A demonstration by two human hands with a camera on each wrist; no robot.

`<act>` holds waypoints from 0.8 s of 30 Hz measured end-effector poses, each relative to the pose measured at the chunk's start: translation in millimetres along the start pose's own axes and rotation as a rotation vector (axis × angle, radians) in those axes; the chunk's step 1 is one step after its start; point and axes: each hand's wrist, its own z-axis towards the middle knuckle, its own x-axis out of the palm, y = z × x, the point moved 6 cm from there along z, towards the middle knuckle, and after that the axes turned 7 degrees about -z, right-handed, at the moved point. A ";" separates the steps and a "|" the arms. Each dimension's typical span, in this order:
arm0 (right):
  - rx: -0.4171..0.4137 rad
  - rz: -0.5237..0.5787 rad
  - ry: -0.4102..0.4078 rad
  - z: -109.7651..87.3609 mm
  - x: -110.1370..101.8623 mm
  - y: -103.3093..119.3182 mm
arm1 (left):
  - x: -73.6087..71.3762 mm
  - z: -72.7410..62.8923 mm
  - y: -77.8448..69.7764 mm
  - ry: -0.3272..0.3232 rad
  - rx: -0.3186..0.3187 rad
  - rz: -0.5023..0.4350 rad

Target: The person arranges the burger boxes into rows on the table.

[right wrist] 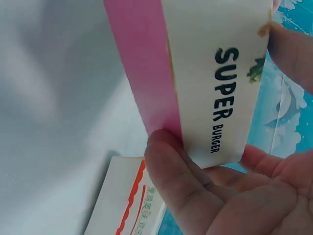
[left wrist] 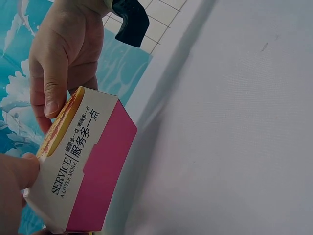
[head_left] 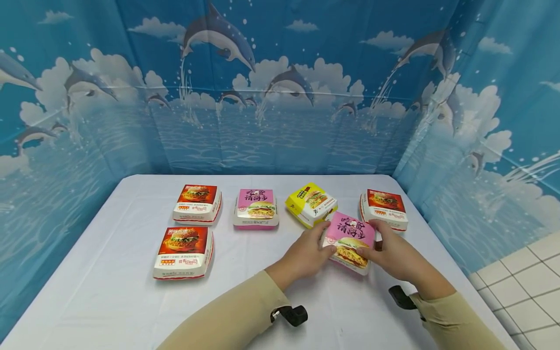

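Note:
Both hands hold a pink-and-white burger box (head_left: 350, 239) at the right of the table, one at each side. My left hand (head_left: 308, 252) grips its left side, thumb at the front left of the lid. On the opposite side my right hand (head_left: 401, 256) grips it, thumb over the lid's edge. The right wrist view shows fingers (right wrist: 171, 171) curled under the box's lower edge, beside the "SUPER BURGER" wall. In the left wrist view the box's front wall (left wrist: 98, 166) is tilted, and a gap shows between it and the tablecloth.
Behind the held box lie a yellow burger box (head_left: 311, 204) and a red-and-white box (head_left: 384, 209). Another pink box (head_left: 255, 209) stands mid-table. Two red-and-white boxes, one behind (head_left: 198, 204) and one nearer (head_left: 183, 253), are at left. A dolphin-print curtain (head_left: 280, 121) hangs behind the white table (head_left: 109, 291).

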 end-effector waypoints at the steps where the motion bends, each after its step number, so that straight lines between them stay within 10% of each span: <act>1: -0.002 0.009 -0.006 -0.2 -0.1 1.1 | -1.3 -1.5 -0.5 -0.002 -0.002 0.000; 24: -0.099 0.094 -0.084 -4.7 3.3 31.5 | -27.9 -24.6 -2.9 -0.028 -0.006 -0.002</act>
